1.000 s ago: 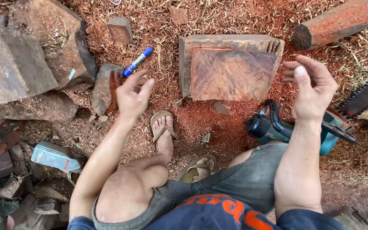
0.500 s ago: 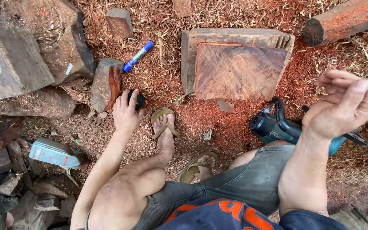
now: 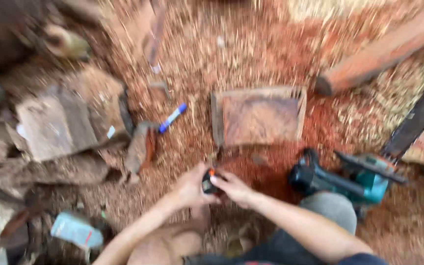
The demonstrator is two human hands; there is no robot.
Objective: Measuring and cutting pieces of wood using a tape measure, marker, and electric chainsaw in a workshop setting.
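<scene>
Wood blocks: several rough grey-brown chunks, count unclear in the blur, piled far left of the carved slab.
Flat packet: one, pale blue with a red mark, lying low and far left of the carved slab, near the left forearm.
Marker: one, blue with a white middle, lying slantwise on the sawdust just left of the carved slab.
Left hand: below the carved slab's left corner, fingers curled onto the small object from the left.
Small object: one, dark with an orange spot, pinched between both hands just below the carved slab; kind too blurred to tell.
Right hand: below the carved slab, fingertips on the small object from the right.
Hands: two, brought together and both gripping the one small object.
Carved slab: one, reddish, rectangular with a raised rim, flat on the sawdust floor at mid-frame.
Chainsaw: one, teal and black body lying right of and below the carved slab, dark bar running up to the right edge.
Log: one, reddish, lying slantwise above and right of the carved slab.
</scene>
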